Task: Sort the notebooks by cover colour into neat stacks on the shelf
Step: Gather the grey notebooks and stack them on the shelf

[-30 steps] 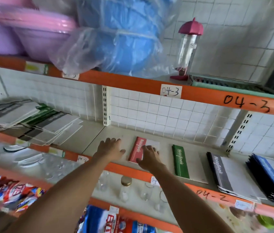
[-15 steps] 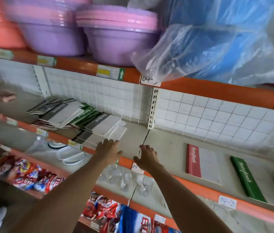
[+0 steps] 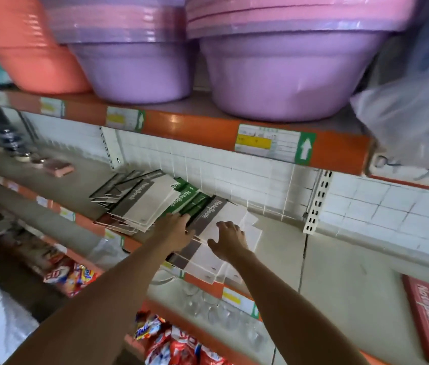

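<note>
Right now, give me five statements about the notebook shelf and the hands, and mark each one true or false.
1. The left hand touches the green notebooks in the jumbled pile. True.
2. The right hand lies on the red notebook. False: it lies over the grey-spined notebook, and the red one lies alone, far to the right.
3. Purple basins stand on the shelf above the notebooks. True.
4. The mixed pile is already squared into neat stacks. False: its notebooks are fanned out and overlap at angles, grey and green mixed.
5. Some notebooks jut out over the orange shelf edge. True.
</note>
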`<action>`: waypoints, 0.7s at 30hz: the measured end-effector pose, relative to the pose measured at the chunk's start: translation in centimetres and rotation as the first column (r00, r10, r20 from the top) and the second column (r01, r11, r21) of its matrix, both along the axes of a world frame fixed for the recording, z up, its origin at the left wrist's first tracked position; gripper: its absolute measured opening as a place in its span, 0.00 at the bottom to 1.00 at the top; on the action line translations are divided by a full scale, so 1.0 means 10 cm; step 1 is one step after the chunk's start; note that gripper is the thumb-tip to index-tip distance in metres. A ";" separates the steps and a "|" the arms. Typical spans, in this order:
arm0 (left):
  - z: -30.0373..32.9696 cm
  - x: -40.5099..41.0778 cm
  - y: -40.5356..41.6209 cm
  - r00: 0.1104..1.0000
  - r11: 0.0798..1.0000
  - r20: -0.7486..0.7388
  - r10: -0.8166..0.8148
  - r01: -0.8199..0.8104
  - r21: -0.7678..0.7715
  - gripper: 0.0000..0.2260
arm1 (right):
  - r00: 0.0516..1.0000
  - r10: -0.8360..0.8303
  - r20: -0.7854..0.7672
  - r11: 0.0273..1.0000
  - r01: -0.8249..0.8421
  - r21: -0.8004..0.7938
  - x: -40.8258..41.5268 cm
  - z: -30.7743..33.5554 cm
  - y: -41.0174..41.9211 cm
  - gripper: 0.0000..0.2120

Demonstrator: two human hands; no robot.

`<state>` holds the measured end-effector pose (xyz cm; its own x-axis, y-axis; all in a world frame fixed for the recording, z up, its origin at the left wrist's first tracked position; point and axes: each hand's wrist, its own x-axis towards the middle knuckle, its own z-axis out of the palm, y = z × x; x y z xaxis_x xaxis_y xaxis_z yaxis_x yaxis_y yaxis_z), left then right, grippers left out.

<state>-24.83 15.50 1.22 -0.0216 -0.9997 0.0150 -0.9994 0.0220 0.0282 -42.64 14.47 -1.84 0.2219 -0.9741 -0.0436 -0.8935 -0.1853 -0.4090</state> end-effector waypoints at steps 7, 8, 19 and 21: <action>-0.06 0.65 -0.51 0.999 0.998 -0.035 0.012 -0.014 -0.060 0.19 | 0.995 -0.067 -0.068 0.996 0.071 0.060 0.60 -0.07 -0.51 0.28; -0.07 0.75 -0.59 0.999 0.998 -0.039 0.010 -0.012 -0.064 0.18 | 0.993 -0.098 -0.070 0.992 0.103 0.075 0.69 -0.07 -0.57 0.29; -0.20 1.75 -1.31 0.997 0.998 -0.036 0.064 -0.064 -0.006 0.30 | 0.925 -0.322 -0.201 0.946 0.325 -0.021 1.67 -0.13 -0.90 0.26; -0.25 1.88 -1.42 0.993 0.994 -0.065 0.101 -0.098 0.054 0.39 | 0.907 -0.363 -0.211 0.931 0.361 -0.048 1.78 -0.14 -0.92 0.25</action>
<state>-6.00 1.35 -1.26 0.0772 -0.9963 -0.0378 -0.9923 -0.0805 0.0938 -24.88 5.27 -3.21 -0.1600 -0.9862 -0.0427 -0.9654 0.1654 -0.2016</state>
